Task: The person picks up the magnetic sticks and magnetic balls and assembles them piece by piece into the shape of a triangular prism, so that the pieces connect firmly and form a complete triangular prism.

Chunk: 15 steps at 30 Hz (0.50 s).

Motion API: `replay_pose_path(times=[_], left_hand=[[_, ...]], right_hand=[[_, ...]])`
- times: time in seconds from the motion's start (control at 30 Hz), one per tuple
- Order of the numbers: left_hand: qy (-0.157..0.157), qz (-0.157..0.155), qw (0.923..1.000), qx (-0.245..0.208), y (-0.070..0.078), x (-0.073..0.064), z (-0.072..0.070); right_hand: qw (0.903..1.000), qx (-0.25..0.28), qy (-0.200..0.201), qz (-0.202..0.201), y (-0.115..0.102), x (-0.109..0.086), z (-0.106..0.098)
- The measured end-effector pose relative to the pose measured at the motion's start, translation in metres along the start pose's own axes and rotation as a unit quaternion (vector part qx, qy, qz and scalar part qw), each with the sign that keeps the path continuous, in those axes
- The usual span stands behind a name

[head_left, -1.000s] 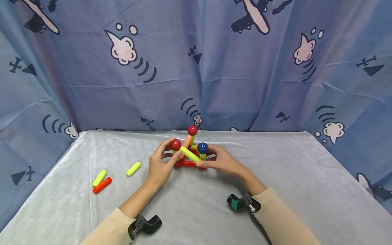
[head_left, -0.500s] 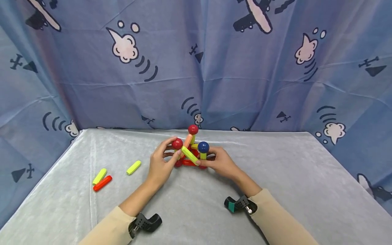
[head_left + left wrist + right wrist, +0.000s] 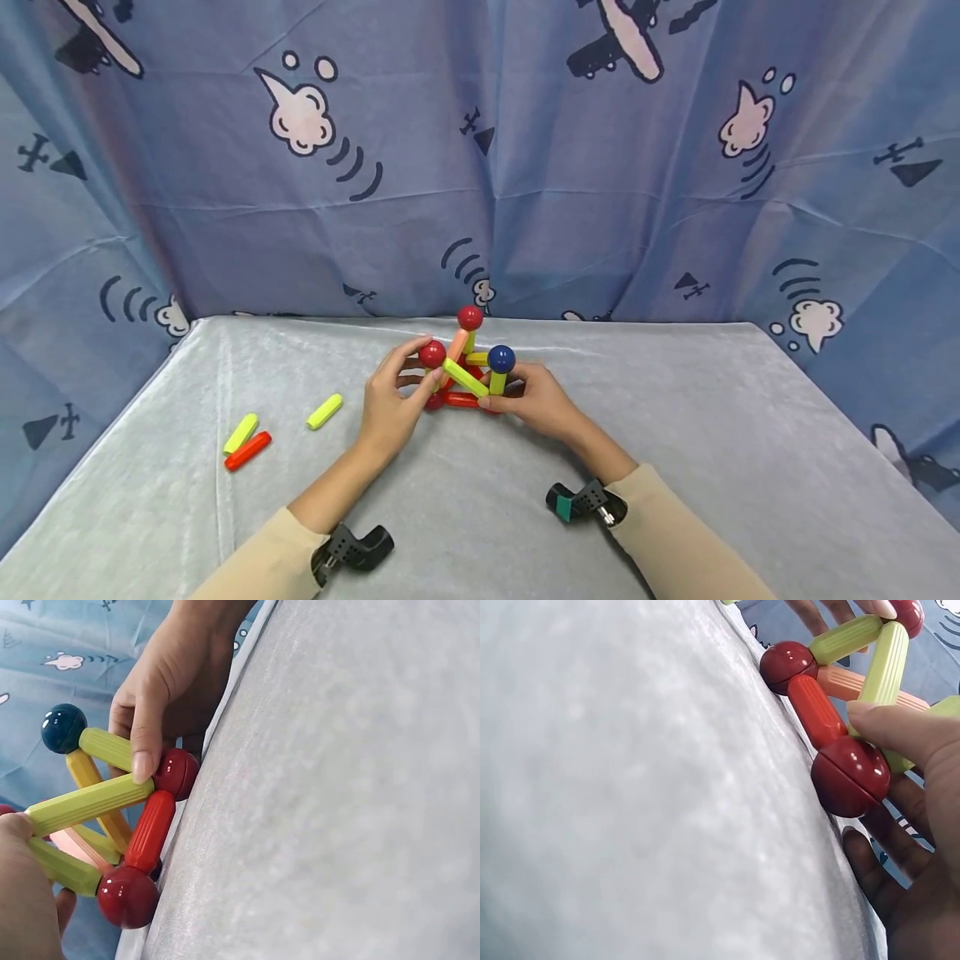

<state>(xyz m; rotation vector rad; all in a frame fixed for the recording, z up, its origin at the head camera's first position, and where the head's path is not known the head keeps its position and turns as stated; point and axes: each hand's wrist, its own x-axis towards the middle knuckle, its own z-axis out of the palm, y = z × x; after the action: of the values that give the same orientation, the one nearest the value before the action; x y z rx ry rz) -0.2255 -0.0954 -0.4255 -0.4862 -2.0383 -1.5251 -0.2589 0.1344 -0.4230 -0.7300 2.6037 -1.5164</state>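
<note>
A frame of magnetic rods and balls stands on the table, both hands on it. My left hand [image 3: 392,396] holds the upper left red ball [image 3: 432,353] and the upper end of a slanting yellow-green rod [image 3: 465,377]. With its thumb on that rod's lower end, my right hand [image 3: 547,404] pinches it near the lower right red ball [image 3: 851,776]. A blue ball [image 3: 501,359] tops the right upright rod [image 3: 498,382]. Behind, another red ball [image 3: 470,317] crowns the frame. A red rod [image 3: 151,829] joins the two front bottom balls. Fingers hide part of the frame's right side.
To the left lie a yellow-green rod [image 3: 325,412], another yellow-green rod [image 3: 242,434] and a red rod [image 3: 248,451] close beside it. Grey cloth covers the table [image 3: 720,450]. A blue patterned curtain [image 3: 570,208] hangs behind the table's far edge.
The blue ball and its upright have shifted slightly right. My right forearm has moved a little to the left, its fingers still at the slanting rod's lower end. The left hand hardly moves.
</note>
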Motion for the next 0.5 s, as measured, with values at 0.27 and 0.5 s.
replay_pose_path(times=[0.27,0.5], left_hand=[[-0.019,-0.095,0.9953,0.005,-0.002,-0.001,-0.003],[-0.143,-0.168,0.9732,0.065,-0.011,-0.003,0.001]], right_hand=[[0.9999,-0.010,-0.003,0.006,-0.001,-0.001,-0.003],[0.9985,-0.043,-0.017,0.028,0.005,-0.003,-0.020]])
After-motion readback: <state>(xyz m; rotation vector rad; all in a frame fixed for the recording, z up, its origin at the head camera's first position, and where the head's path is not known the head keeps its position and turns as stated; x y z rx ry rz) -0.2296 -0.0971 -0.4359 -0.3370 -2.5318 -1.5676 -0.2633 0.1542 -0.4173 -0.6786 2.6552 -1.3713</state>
